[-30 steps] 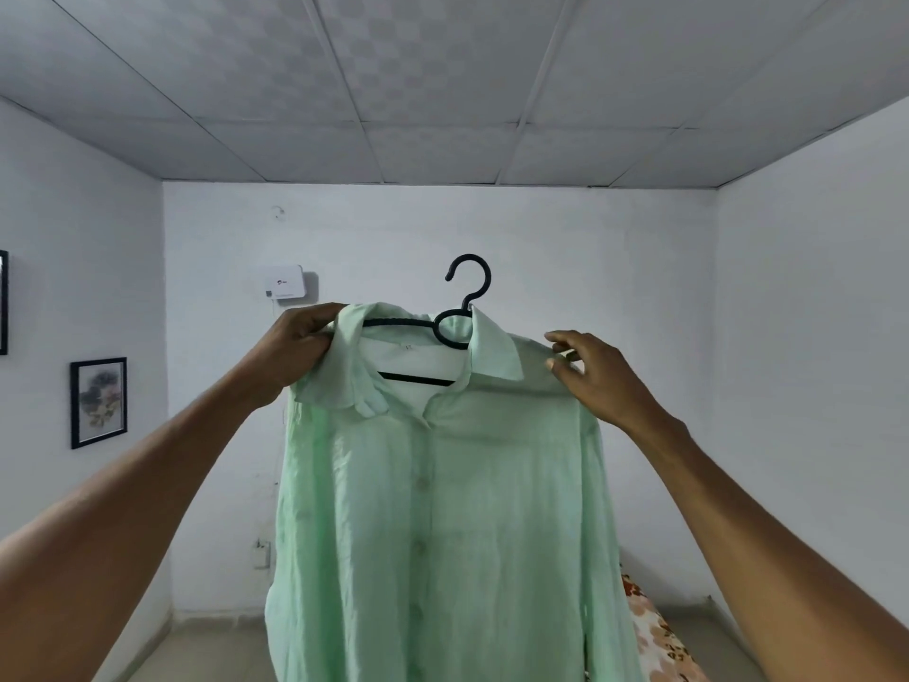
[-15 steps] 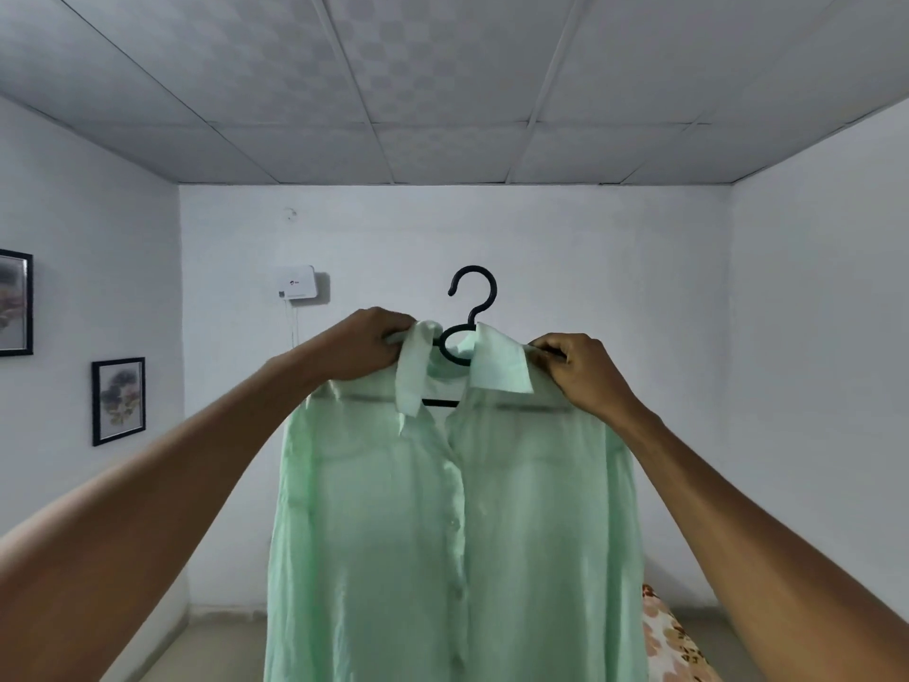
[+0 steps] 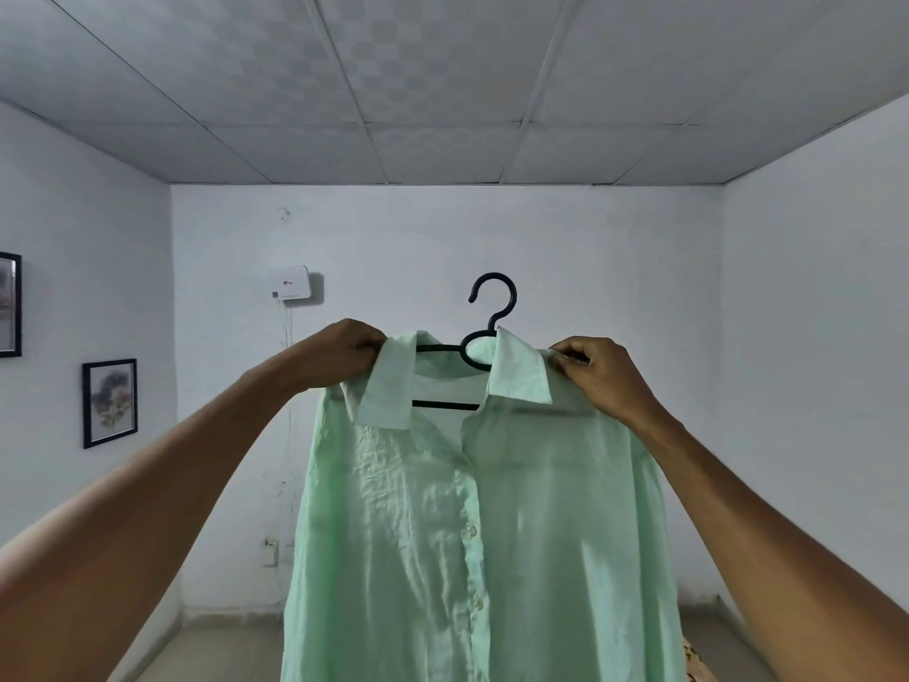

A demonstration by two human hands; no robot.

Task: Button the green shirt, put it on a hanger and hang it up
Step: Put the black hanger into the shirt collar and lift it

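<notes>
- The pale green, thin woven button-front shirt hangs on a black plastic hanger, held up in front of the person at about head height.
- The left hand grips the shirt's left shoulder, fingers curled round the fabric beside the collar; whether they also enclose the hanger arm beneath cannot be determined.
- The right hand pinches the right shoulder seam between thumb and curled fingers.
- The placket appears closed below the collar; the top of the neckline stands open.
- Key relation: the hanger's long axis runs left to right between both hands, and its hook rises above and midway between them, nearer the right hand, with the opening facing left.
- No rail or peg is visible.
- Judgement: hanging remains; the hook must be carried to a support.
</notes>
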